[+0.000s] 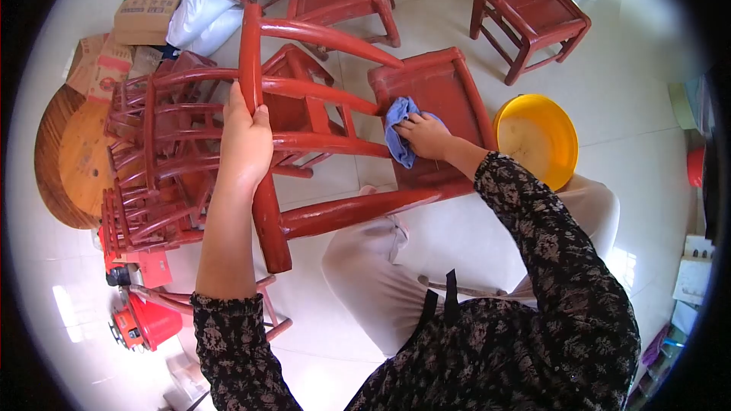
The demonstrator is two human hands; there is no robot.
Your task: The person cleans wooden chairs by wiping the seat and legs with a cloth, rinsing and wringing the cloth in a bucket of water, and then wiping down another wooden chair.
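A red wooden chair (346,195) lies tilted across in front of me, its backrest toward the left and its seat toward the right. My left hand (245,141) is wrapped round the top rail of the backrest. On the seat, close to where the back slats meet it, my right hand (425,135) presses a crumpled blue cloth (400,151). Part of the cloth is hidden under the fingers. Just right of the seat stands a yellow basin (562,131) with cloudy-looking contents.
Several more red chairs (164,160) are crowded together at the left; another chair (537,11) stands at the upper right. A round wooden board (57,156), a cardboard box (145,17) and a white plastic bag (199,19) are at the far left. A red bucket (156,323) is lower left.
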